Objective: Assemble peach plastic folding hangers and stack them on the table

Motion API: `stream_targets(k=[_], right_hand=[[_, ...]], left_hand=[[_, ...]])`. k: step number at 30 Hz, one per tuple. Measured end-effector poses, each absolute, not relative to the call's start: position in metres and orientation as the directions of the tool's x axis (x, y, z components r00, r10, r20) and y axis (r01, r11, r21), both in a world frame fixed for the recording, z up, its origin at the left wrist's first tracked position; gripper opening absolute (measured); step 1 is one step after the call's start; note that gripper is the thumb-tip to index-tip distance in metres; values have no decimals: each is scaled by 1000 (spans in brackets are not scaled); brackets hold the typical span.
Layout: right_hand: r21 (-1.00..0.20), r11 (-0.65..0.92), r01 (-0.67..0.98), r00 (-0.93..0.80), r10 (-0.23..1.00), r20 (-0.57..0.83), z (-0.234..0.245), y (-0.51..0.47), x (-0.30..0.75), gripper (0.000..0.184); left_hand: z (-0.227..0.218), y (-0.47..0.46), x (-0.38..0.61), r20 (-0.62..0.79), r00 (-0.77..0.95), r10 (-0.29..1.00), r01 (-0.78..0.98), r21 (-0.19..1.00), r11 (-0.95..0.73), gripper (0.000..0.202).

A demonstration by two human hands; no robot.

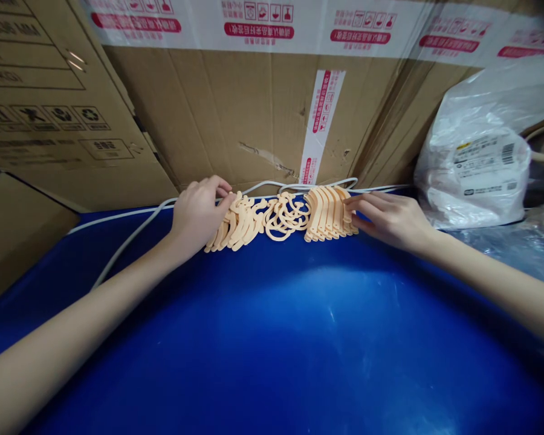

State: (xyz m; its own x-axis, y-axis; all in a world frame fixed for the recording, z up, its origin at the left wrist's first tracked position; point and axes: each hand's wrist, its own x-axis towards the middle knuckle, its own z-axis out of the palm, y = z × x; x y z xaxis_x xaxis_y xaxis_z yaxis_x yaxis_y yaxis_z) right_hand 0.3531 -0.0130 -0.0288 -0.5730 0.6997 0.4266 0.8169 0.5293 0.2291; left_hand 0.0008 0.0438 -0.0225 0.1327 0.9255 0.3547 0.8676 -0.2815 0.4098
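A row of several peach-coloured plastic hooks [281, 216] lies at the far edge of a blue table [272, 338]. My left hand [198, 212] is curled over the left bunch of hooks [236, 228], its fingertips pinching one at the top. My right hand [387, 219] rests at the right end, with fingers stretched flat against the upright stack of hooks [329, 212]. The loose tangled hooks in the middle are touched by neither hand.
A white cable [131, 235] runs along the back of the table behind the hooks. Large cardboard boxes [236, 121] stand close behind. A white plastic bag [474, 163] with a label sits at the right, with clear plastic wrap [517, 248] beside it.
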Motion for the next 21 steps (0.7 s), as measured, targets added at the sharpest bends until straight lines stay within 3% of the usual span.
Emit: stream_targets(k=[3,6,15,21], right_hand=[[302,570,764,-644,646,409,-35,-14,356,24],[294,602,742,-668,628,399,-35,-16,359,26],[216,651,727,-677,631,378,-38,-16,365,28],[286,613,736,-664,572,482,-32,-31,350,24]], left_hand=[[-19,31,4,473,201,858,884,290,-368,22],[-18,9,9,515,346,784,847,189,-497,23],[-18,-61,12,446,574,686,688,191,-700,16],[-24,-84,15,359,635,685,642,249,-725,21]])
